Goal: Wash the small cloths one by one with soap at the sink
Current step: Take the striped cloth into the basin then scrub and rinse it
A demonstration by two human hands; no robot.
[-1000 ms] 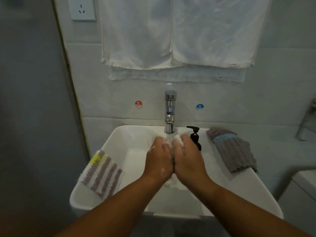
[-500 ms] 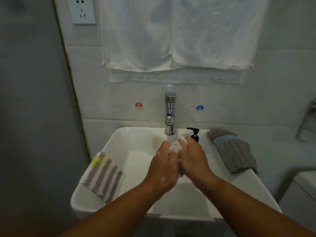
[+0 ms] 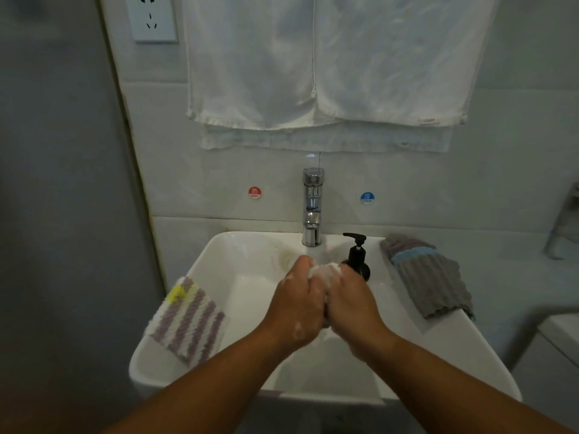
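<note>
Over the white sink, my left hand and my right hand are pressed together, both gripping a small white soapy cloth that sticks out between the fingers; most of it is hidden. Foam dots both wrists. A purple-striped cloth with a yellow patch hangs over the sink's left rim. A grey cloth with a blue band lies on the right rim. The black soap pump bottle stands just behind my right hand.
A chrome tap rises at the back of the sink, between red hot and blue cold stickers. White towels hang on the wall above. A socket sits top left. A dark wall closes the left side.
Both hands have kept rubbing the soapy cloth, shifting slightly toward me and then back under the tap. The cloths on the rims have not moved.
</note>
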